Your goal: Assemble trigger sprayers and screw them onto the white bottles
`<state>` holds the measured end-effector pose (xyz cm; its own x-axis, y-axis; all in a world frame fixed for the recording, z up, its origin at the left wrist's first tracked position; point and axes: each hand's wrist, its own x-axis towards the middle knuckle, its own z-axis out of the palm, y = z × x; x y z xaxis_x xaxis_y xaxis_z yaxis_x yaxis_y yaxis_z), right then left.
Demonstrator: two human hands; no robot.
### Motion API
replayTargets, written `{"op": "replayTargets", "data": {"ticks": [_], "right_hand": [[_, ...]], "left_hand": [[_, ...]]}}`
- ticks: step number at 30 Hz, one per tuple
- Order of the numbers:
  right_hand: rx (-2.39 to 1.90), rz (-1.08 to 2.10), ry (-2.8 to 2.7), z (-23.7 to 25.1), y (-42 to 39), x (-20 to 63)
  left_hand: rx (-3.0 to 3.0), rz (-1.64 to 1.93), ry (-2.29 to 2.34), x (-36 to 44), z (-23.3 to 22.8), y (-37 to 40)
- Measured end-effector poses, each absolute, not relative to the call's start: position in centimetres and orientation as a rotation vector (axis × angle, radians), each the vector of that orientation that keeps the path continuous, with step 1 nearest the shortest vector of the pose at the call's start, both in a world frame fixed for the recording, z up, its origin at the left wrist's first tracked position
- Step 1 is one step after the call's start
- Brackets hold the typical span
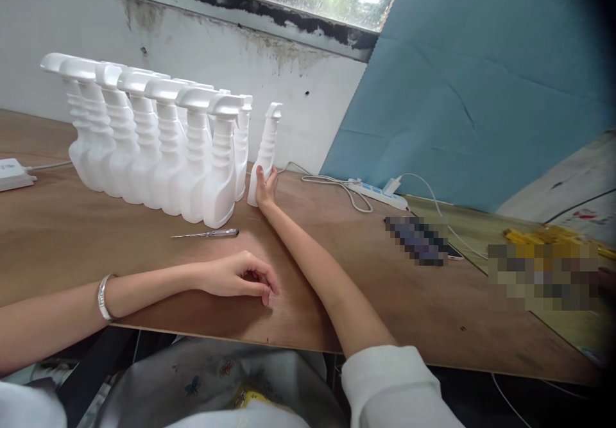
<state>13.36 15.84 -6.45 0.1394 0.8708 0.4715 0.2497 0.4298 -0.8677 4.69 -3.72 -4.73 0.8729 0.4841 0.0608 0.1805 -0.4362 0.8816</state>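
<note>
My right hand (pixel 267 188) reaches forward, its thumb and fingers wrapped around the lower body of a white spray bottle (pixel 268 142). This bottle leans slightly and stands a little apart from the others. To its left, white spray bottles (pixel 168 139) are lined up close together in rows, with ridged necks and heads facing the same way. On the table near the front edge rests my left hand (pixel 238 274), fingers loosely bent, nothing seen in it. A thin screwdriver (pixel 206 233) with a clear handle lies between my left hand and the bottles.
The brown tabletop (pixel 375 299) runs up to a white wall and a blue sheet (pixel 462 81). A power strip (pixel 378 195) with cables lies at the back right. A white box (pixel 14 174) with a cord is at far left. Blurred items (pixel 418 240) lie right.
</note>
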Motion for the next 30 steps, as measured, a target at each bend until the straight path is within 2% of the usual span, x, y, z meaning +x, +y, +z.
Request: {"op": "replayTargets", "data": {"ticks": [5, 8, 14, 20, 30], "right_hand": [[-1.101, 0.570, -1.279, -7.1, 15.5, 12.6], [-1.076, 0.681, -1.246, -7.2, 15.2, 12.7], [-1.004, 0.924, -1.188, -8.0, 13.2, 14.1], [-0.950, 1.067, -1.257, -8.6, 11.2, 15.9], [-1.250, 0.829, -1.473, -9.3, 11.8, 15.8]], "left_hand": [[2.047, 0.362, 0.475, 4.6, -4.6, -3.8], [2.113, 0.340, 0.470, 4.6, -4.3, -4.0], [2.720, 0.266, 0.418, 4.6, -3.8, -4.4], [2.786, 0.111, 0.438, 4.6, -4.1, -4.3], [2.744, 0.203, 0.513, 4.9, -4.7, -4.2]]}}
